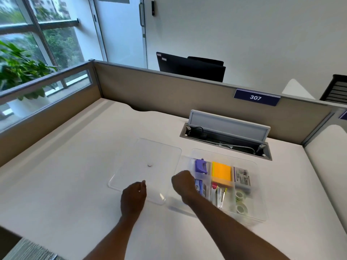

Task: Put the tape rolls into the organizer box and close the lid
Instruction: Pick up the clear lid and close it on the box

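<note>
The clear organizer box (260,186) stands on the desk to the right, without its lid. Two green-and-white tape rolls (241,202) lie in its front right compartment. Its clear lid (148,152) lies flat on the desk just left of the box. My left hand (133,194) rests on the lid's near edge with thumb and fingers pinched together there. My right hand (183,182) is curled in a fist between the lid's right edge and the box's left wall. Whether it grips either one is hidden.
The box also holds a purple item (201,166), an orange pad (221,172), a printed packet (242,178) and pens. An open cable tray (227,136) sits behind the box. Partition walls (169,91) close the desk at the back and left.
</note>
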